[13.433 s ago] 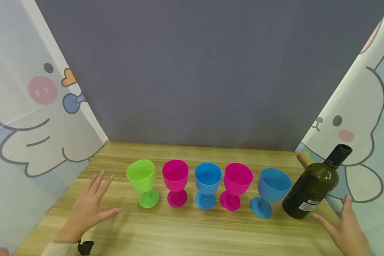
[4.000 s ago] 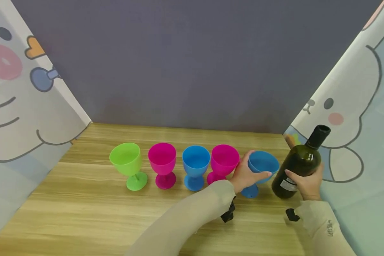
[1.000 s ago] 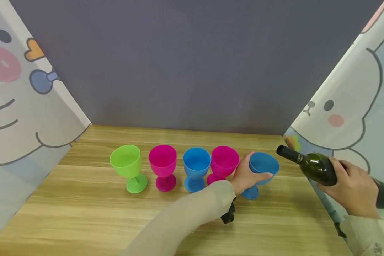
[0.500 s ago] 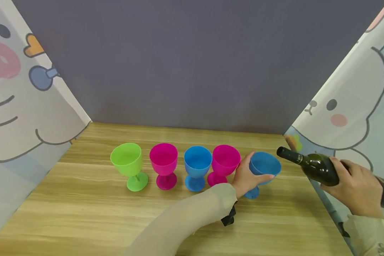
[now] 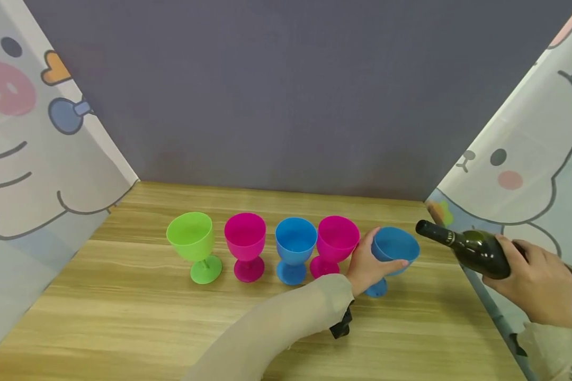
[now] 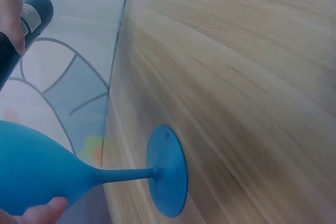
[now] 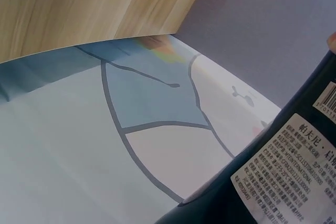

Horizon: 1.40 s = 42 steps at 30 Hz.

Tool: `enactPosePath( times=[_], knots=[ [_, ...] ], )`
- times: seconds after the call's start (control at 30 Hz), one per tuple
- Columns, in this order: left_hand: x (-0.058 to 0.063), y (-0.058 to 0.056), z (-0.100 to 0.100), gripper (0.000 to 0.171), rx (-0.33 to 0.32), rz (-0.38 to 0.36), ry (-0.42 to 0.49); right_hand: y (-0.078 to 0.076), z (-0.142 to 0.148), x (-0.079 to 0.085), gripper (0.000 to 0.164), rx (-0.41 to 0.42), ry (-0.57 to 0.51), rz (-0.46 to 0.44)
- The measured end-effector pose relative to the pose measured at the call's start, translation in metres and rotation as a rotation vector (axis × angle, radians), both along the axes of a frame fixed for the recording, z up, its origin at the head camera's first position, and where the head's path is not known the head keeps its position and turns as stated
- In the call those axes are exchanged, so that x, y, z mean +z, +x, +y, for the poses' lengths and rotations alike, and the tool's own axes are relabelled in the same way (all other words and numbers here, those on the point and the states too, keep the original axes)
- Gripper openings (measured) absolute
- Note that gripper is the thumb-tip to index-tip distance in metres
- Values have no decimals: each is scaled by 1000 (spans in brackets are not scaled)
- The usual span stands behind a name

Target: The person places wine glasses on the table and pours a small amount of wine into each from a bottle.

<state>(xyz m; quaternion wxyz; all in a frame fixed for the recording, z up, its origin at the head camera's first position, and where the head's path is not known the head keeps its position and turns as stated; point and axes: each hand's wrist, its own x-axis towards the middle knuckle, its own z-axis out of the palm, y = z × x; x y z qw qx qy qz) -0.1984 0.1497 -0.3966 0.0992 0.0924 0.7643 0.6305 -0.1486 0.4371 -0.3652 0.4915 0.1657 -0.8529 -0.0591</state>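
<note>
My left hand (image 5: 366,265) grips the bowl of the rightmost blue goblet (image 5: 396,244) from its left side, thumb across the front. In the left wrist view that goblet's stem (image 6: 126,175) runs to a round foot (image 6: 167,170) on the wooden table. A dark green wine bottle (image 5: 479,254) is held around its body by my right hand (image 5: 538,280), off the table. It lies nearly level, its neck pointing left and slightly up, the mouth a little right of and above the goblet's rim. In the right wrist view the bottle's white label (image 7: 289,174) shows. No liquid stream is visible.
Left of the held goblet stand a magenta goblet (image 5: 337,241), another blue goblet (image 5: 295,243), a second magenta goblet (image 5: 245,238) and a green goblet (image 5: 190,238) in a row. A grey panel (image 5: 276,95) rises behind the table (image 5: 138,317); printed cloth walls (image 5: 519,143) flank it.
Both hands were first open and apart. Then the left took the blue goblet and the right took the upright bottle, lifting and tilting it. Over the last second they barely move.
</note>
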Motion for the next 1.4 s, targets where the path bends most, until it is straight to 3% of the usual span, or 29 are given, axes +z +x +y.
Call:
enactPosePath(
  times=[0.6,0.93,1.23,1.4],
  knots=[
    [2,3,-2,78,13,3,-1,0,1,0,83,56,58,-18],
    [2,5,2,78,16,-3,-11,5,4,9,85,46,116,-111],
    [1,8,7,78,44,6,25,0,7,-1,78,34,60,12],
    [1,10,9,78,56,-12,37,0,7,-5,79,40,59,12]
  ],
)
